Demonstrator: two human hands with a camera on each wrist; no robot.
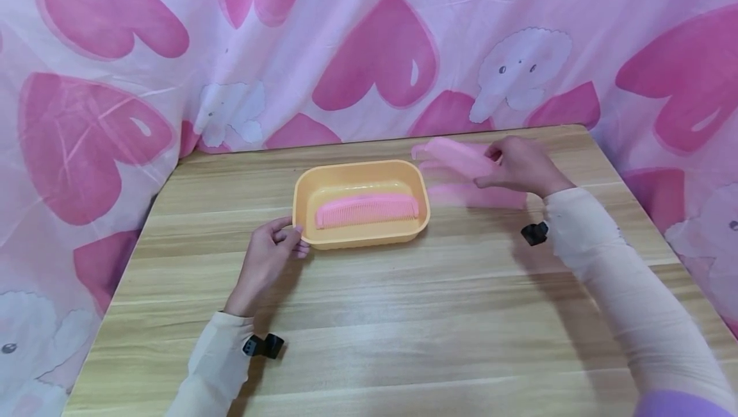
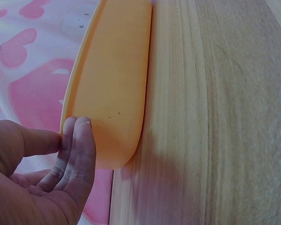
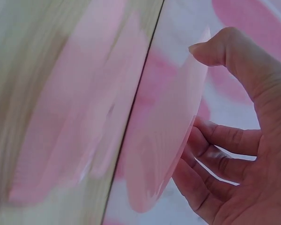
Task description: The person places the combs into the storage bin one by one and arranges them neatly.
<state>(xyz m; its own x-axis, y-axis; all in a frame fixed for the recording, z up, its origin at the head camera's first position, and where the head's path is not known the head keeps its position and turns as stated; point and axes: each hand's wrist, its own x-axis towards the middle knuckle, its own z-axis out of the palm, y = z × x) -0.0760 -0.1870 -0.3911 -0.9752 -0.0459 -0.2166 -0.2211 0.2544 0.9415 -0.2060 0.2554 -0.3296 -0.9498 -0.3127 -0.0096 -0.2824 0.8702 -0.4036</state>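
A yellow-orange plastic basin [image 1: 360, 240] stands on the table, and a pink comb [image 1: 369, 211] lies inside it with its teeth toward the near side. At the basin's near left corner my left hand [image 1: 268, 257] pinches the rim between thumb and fingers, as the left wrist view also shows. My right hand [image 1: 521, 164] is raised right of the basin. Between its thumb and fingers it holds another pink comb [image 3: 168, 122], blurred in the head view. Under and beside that hand, more pink combs [image 1: 478, 196] lie on the wood.
The wood-grain table [image 1: 369, 334] reaches back to a pink curtain [image 1: 369, 52] printed with hearts and white animal figures. Black wrist cameras [image 1: 263, 345] sit on both sleeves. The loose combs lie near the table's back edge.
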